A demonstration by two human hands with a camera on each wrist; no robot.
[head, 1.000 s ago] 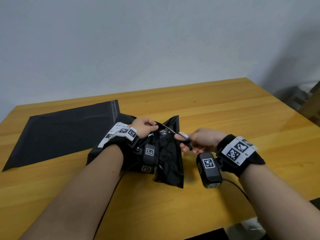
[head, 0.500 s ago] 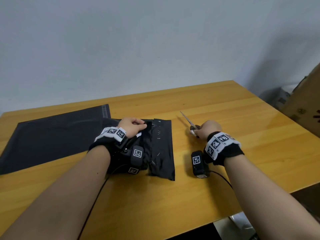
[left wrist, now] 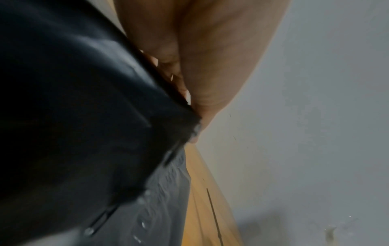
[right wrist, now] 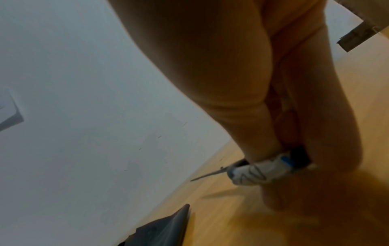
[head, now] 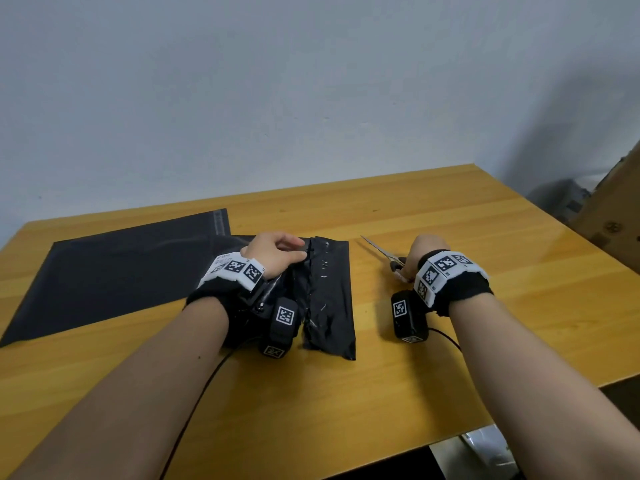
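Observation:
A crumpled black plastic package point(head: 329, 299) lies on the wooden table point(head: 346, 393) in front of me. My left hand point(head: 277, 252) pinches its cut upper edge, and the left wrist view shows the black film point(left wrist: 84, 116) held between thumb and fingers. To the right, my right hand point(head: 420, 252) grips a pair of scissors point(head: 379, 252) by the handles, low over the table, blades pointing away and to the left. In the right wrist view the scissors point(right wrist: 252, 169) have a white and blue wrapped handle, with the package's corner point(right wrist: 168, 228) below.
A large flat black mailer bag point(head: 114, 271) lies at the left, partly under the package. A cardboard box point(head: 616, 209) stands off the table's right edge. A grey wall rises behind the table. Cables run from my wrist cameras toward me.
My right hand has drawn the scissors away from the package to the right and lowered them toward the table. The package has settled flat, my left hand still pinching its edge.

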